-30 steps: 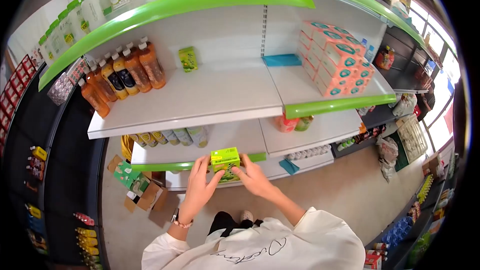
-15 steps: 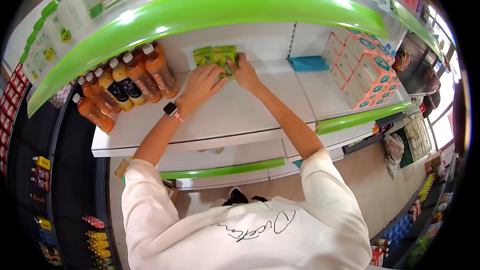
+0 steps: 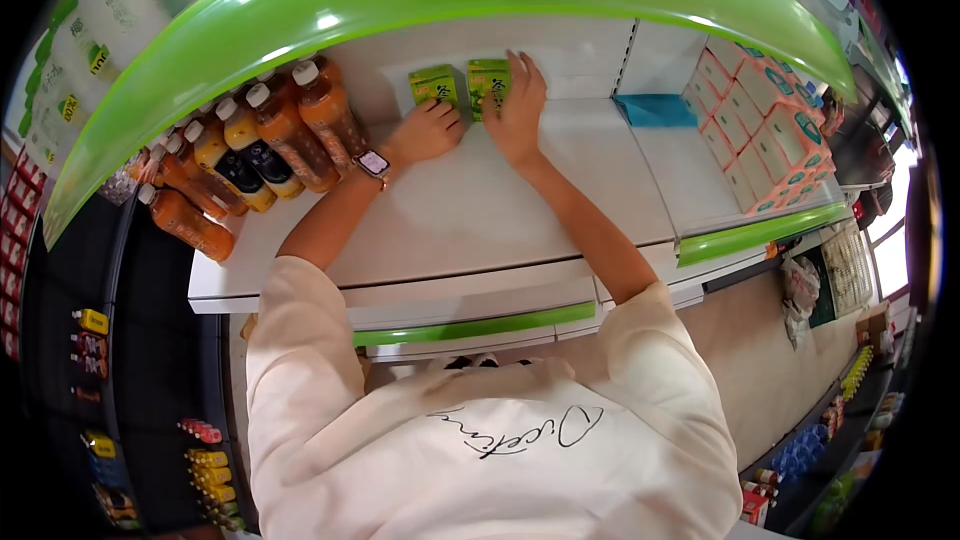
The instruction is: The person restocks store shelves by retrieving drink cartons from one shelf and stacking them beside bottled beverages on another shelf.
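- Left hand [image 3: 428, 128] is at the back of the shelf [image 3: 480, 210], its fingers bent loosely before the lower front of the left green box [image 3: 432, 83]; whether it grips or merely rests there, I cannot tell.
- Right hand [image 3: 520, 115] is also at the shelf's back, fingers stretched out along the outer side of the right green box [image 3: 488, 90], with no grasp showing; laid so, it would serve to brace that side more than to lift.
- Both green boxes stand upright at the back of the shelf, near its back panel [image 3: 585, 65], with a narrow gap between them; their printed fronts face the shelf's front edge, likely so a person standing there can read them.
- Juice bottles [image 3: 335, 125] crowd together at the shelf's left end, probably to save room.
- Tissue packs [image 3: 765, 130] are stacked in tiers at the shelf's right end; their flat sides seem to suit piling.
- Near the right part of the shelf's back lies a blue sheet [image 3: 655, 111]; why is unclear.
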Action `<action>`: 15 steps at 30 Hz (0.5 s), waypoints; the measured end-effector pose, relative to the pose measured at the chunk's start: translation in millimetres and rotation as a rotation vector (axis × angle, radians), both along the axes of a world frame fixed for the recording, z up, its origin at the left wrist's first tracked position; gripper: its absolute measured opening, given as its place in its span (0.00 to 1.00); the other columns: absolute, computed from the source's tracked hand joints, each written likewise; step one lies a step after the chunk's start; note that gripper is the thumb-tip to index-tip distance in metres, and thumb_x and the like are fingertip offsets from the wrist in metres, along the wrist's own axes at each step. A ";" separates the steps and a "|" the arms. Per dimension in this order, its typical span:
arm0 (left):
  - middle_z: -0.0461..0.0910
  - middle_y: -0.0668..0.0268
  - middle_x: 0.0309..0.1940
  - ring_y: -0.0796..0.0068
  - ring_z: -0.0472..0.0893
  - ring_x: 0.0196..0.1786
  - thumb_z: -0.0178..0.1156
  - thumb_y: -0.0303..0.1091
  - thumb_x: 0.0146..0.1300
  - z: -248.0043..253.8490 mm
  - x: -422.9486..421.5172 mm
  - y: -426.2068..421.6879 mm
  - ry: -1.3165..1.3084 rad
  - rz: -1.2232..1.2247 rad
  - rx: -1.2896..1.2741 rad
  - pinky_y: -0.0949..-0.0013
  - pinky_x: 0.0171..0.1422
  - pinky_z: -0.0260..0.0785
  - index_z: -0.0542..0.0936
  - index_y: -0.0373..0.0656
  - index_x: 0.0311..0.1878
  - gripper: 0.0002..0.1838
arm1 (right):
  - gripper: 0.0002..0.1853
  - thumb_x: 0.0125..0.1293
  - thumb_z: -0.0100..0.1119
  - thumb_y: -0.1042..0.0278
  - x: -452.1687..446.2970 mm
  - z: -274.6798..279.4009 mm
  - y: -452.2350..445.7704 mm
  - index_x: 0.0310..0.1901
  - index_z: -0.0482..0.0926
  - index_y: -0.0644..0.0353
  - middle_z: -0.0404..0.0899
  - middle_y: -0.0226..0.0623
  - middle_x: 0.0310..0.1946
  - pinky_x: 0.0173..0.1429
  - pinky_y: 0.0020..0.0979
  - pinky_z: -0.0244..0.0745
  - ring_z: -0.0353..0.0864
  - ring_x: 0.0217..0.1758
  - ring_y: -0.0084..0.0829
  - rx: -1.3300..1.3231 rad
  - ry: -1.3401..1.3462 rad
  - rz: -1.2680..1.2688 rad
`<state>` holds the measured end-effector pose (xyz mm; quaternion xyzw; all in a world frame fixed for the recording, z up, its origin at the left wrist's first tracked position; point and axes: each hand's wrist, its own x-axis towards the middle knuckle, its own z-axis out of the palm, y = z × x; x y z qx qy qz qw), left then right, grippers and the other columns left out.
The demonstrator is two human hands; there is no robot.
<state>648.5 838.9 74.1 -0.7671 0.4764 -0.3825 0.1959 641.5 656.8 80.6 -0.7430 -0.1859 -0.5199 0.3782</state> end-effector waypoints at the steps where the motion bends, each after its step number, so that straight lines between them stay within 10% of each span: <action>1: 0.73 0.71 0.25 0.71 0.73 0.36 0.58 0.34 0.50 -0.3 0.9 0.8 -0.007 -0.021 -0.001 0.69 0.40 0.65 0.77 0.47 0.25 0.03 | 0.33 0.54 0.60 0.72 -7.7 -0.3 5.8 0.63 0.62 0.61 0.61 0.47 0.62 0.66 0.49 0.54 0.56 0.65 0.54 -0.003 0.002 -0.005; 6: 0.73 0.71 0.28 0.70 0.72 0.39 0.57 0.34 0.50 -1.3 14.2 0.0 -0.083 -0.270 -0.174 0.68 0.43 0.64 0.76 0.48 0.26 0.03 | 0.29 0.56 0.60 0.69 -23.8 -11.4 19.9 0.60 0.64 0.61 0.68 0.47 0.56 0.63 0.45 0.57 0.62 0.62 0.49 -0.470 0.130 0.412; 9: 0.73 0.71 0.28 0.71 0.71 0.37 0.57 0.35 0.52 -9.3 15.2 6.8 0.161 -0.052 -0.089 0.68 0.42 0.60 0.74 0.49 0.26 0.03 | 0.26 0.60 0.61 0.62 -47.7 -15.9 50.1 0.58 0.67 0.62 0.71 0.47 0.51 0.60 0.42 0.62 0.66 0.57 0.49 -0.332 0.245 0.876; 15: 0.72 0.71 0.21 0.72 0.70 0.33 0.61 0.33 0.50 -11.3 17.0 6.6 0.140 -0.153 -0.273 0.68 0.40 0.59 0.73 0.48 0.23 0.06 | 0.25 0.61 0.61 0.55 -69.0 -27.7 84.9 0.57 0.71 0.58 0.72 0.46 0.48 0.58 0.42 0.64 0.68 0.52 0.48 -0.115 0.321 0.925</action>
